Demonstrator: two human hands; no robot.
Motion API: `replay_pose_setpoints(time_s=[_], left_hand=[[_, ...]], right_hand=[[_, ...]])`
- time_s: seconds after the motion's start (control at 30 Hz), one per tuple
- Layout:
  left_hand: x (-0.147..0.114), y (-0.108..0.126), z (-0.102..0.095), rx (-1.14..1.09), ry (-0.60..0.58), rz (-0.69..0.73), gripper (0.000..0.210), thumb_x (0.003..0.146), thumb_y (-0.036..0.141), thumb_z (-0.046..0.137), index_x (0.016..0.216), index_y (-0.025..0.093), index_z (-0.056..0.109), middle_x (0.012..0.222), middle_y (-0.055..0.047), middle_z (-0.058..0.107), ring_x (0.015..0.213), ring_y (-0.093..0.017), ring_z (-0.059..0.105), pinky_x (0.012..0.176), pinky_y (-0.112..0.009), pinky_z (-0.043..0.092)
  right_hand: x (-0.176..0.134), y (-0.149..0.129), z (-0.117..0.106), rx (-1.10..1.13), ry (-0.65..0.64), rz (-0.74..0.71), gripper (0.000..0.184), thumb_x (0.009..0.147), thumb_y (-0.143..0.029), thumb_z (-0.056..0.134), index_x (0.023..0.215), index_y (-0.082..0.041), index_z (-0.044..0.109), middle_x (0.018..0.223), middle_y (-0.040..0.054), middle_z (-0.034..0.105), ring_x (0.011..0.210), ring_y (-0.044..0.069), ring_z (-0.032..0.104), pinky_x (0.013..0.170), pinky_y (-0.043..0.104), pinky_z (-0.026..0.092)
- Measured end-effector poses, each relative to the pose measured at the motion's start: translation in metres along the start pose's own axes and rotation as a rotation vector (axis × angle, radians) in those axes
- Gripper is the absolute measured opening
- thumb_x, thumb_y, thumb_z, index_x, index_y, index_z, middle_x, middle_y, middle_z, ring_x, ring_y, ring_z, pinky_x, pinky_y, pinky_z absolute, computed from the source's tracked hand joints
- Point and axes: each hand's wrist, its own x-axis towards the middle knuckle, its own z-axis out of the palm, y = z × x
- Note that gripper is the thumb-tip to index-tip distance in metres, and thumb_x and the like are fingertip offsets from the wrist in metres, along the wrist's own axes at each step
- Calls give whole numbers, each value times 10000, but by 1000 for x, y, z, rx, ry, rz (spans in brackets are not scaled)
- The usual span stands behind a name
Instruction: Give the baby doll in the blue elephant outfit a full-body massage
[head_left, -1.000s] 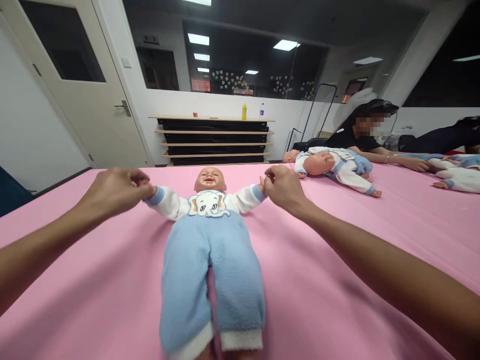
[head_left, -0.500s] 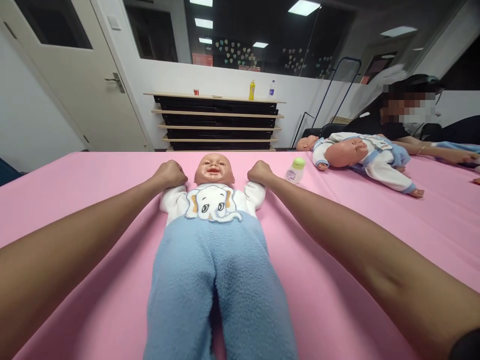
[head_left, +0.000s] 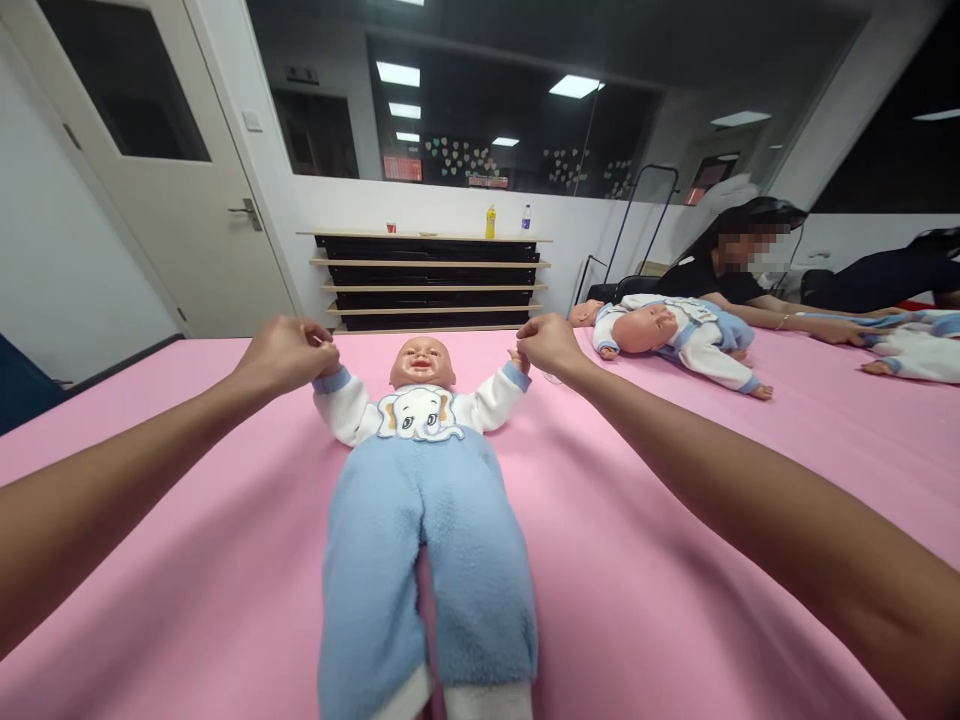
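A baby doll (head_left: 424, 420) lies face up on the pink-covered table (head_left: 225, 520), dressed in a white top with an elephant face and fuzzy blue trousers. Its arms are spread out and raised at the sides of its head. My left hand (head_left: 286, 352) is closed on the doll's hand at the left of the view. At the other side, my right hand (head_left: 551, 345) pinches the doll's other hand, where small fingers show beside my own. Behind my right wrist, a clear bottle (head_left: 553, 378) is mostly hidden.
To the right, two more dolls (head_left: 675, 330) lie close together. Beyond them a person (head_left: 739, 260) in dark clothes reaches toward another doll (head_left: 919, 350). A wooden shelf (head_left: 435, 264) with bottles on top stands against the far wall, left of a blue metal frame (head_left: 637, 215).
My hands have moved outward, and the doll's arms are stretched wider, with its cuffs now showing. The view has tilted up and shifted, and the bottle is now mostly covered by my right hand.
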Motion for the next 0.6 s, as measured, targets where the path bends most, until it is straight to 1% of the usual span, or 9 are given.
replay_pose_setpoints(time_s=[0.1,0.17,0.23,0.3,0.33,0.4,0.47,0.53,0.6], left_hand=[[-51,1,-25,31,-6,7,421,711,386,615,1063,178,712,961,-48,727,821,-195,629,643,-296,407],[-88,-4,-31,49,-63,-14,392,725,437,607,1031,211,699,969,-42,726,833,-210,631,650,-292,423],[-123,-12,-27,83,-118,-33,335,753,473,580,923,203,684,904,-56,718,800,-223,632,631,-296,416],[-155,-23,-13,108,-157,-38,299,790,477,534,823,196,631,825,-63,696,741,-225,621,599,-301,393],[-168,-28,-5,121,-175,-39,283,804,467,514,778,195,588,778,-62,677,701,-220,608,587,-302,380],[-187,-37,13,141,-188,-15,257,839,434,458,728,205,492,704,-52,634,633,-201,567,567,-303,353],[-198,-42,26,161,-174,20,241,859,408,420,717,215,424,675,-44,605,605,-190,535,563,-305,340],[-202,-44,31,170,-160,35,236,866,401,408,717,218,400,673,-41,596,604,-188,526,567,-307,339],[-200,-44,28,149,-164,10,238,866,406,414,724,216,414,675,-39,603,605,-191,536,566,-307,343]], right_hand=[[-44,0,-30,-33,3,-56,333,767,-188,670,1092,-135,719,986,107,721,866,203,651,724,266,473],[-80,3,-40,-70,-13,-92,339,807,-220,642,1127,-123,701,967,115,720,847,201,647,705,262,453],[-115,11,-41,-108,-28,-102,230,846,-213,581,1007,-122,717,899,112,716,791,192,638,665,258,419],[-148,22,-34,-142,-80,-67,161,845,-178,543,814,-136,695,784,96,693,702,178,613,610,258,372],[-161,28,-28,-153,-119,-40,157,839,-169,538,757,-142,670,745,89,679,665,173,597,584,260,346],[-181,40,-16,-168,-171,30,140,815,-137,535,710,-150,626,725,84,664,632,169,576,558,263,309],[-193,47,-7,-177,-170,61,137,810,-115,518,703,-156,593,748,86,661,644,169,569,559,264,292],[-196,50,-3,-181,-163,71,131,807,-98,508,712,-159,574,767,86,660,660,169,568,568,263,288],[-195,50,-5,-174,-157,84,116,817,-97,503,750,-159,575,784,87,664,670,169,573,575,260,293]])
